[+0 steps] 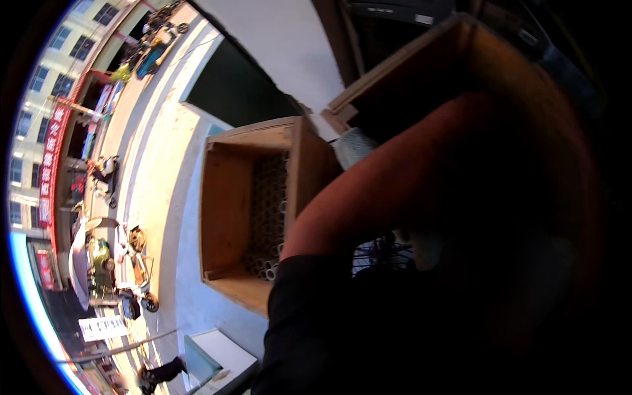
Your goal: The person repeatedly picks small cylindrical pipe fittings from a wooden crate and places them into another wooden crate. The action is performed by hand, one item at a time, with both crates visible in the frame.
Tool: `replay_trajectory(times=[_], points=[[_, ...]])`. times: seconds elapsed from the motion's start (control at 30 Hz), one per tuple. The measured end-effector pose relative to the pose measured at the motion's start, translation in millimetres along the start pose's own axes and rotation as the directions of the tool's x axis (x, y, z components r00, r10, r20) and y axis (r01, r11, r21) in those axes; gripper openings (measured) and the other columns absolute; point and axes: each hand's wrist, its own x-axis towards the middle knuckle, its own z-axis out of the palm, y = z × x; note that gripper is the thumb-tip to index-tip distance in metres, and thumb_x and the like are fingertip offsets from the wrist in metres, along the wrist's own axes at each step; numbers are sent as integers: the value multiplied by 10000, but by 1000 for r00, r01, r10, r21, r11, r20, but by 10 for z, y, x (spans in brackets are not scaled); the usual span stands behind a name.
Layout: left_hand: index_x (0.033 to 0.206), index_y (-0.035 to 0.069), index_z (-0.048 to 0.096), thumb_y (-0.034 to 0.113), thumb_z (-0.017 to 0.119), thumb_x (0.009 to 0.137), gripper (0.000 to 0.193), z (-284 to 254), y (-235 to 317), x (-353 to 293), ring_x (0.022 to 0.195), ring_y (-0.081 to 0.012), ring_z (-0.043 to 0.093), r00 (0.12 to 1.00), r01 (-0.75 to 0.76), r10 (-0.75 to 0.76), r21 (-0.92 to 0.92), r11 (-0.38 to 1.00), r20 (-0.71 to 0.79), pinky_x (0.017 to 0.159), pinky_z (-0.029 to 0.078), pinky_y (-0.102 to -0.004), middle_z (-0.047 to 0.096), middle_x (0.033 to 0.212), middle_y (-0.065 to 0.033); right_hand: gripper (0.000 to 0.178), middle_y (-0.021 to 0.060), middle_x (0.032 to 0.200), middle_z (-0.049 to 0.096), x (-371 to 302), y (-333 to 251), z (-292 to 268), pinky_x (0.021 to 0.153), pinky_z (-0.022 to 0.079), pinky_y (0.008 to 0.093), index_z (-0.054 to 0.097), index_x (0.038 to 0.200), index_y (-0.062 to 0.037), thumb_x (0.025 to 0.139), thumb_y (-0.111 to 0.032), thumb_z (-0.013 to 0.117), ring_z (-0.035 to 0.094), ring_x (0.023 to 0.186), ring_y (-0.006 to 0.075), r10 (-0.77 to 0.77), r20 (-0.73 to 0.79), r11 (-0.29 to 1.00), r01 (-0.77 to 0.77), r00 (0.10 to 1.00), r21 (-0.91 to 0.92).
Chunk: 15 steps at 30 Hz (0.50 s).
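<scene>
A bare forearm with a dark sleeve, which looks like my left arm, bends at the elbow and crosses the picture toward the upper right. Its hand is lost in deep shadow. Behind the forearm, by a box corner, shows a grey-white knitted piece, perhaps a glove. Below the arm, a dim pale shape is too dark to identify. No right hand can be made out for certain. Left of the elbow, an open wooden box holds many short pale tubes. A second wooden box lies beyond the forearm.
Thin dark wires or rods show under the arm. A white-topped box stands at the lower left. Outside are a sunlit road, parked scooters, a person and a building. Darkness hides much of the right side.
</scene>
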Motion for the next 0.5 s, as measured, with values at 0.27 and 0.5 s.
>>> replay_trajectory(times=[0.27, 0.5], points=[[1064, 116, 633, 208, 624, 826, 255, -99, -155, 95, 866, -218, 650, 978, -37, 26, -52, 998, -206, 762, 505, -334, 666, 961, -96, 437, 154, 1125, 497, -67, -640, -180, 915, 411, 372, 484, 1225, -28, 821, -148, 601, 499, 1064, 286, 28, -128, 990, -44, 991, -131], [1014, 86, 655, 231, 630, 777, 279, -346, 182, 86, 899, -291, 636, 951, 194, -187, 3, 981, -248, 790, 492, -355, 666, 927, -138, 275, 105, 988, 586, -188, -937, 60, 801, 491, 365, 579, 1079, -52, 816, -128, 597, 590, 926, 257, -287, -127, 951, 266, 949, -157]])
